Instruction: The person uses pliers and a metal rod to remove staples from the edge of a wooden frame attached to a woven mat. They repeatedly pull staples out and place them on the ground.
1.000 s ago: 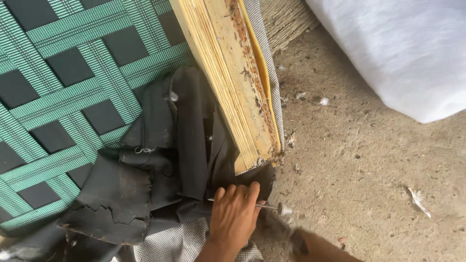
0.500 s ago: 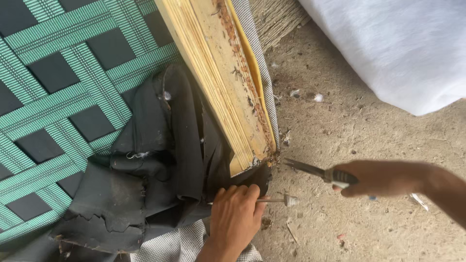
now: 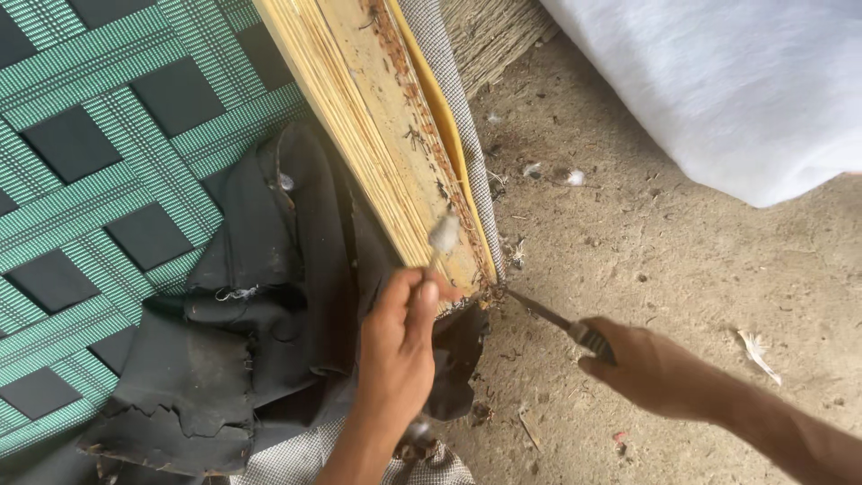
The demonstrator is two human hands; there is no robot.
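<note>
I look down at the corner of an upturned wooden frame [image 3: 395, 171], pale yellow, whose long edge runs from the top of the view down toward its lower end near the middle. My left hand [image 3: 400, 346] is closed around the handle of a small hammer [image 3: 442, 235], its blurred head raised just over the face of the wood near that lower corner. My right hand [image 3: 651, 368] comes in from the right, closed on the grip of a thin pointed tool [image 3: 543, 312]. The tool lies slanting up and left, and its tip meets the frame's lower corner, just right of my left hand. Loose black cloth [image 3: 260, 332] hangs torn from the frame on the left, over green woven webbing [image 3: 99, 162]. The concrete floor [image 3: 664, 251] on the right is dusty. A white padded sheet [image 3: 718, 81] lies at upper right.
</note>
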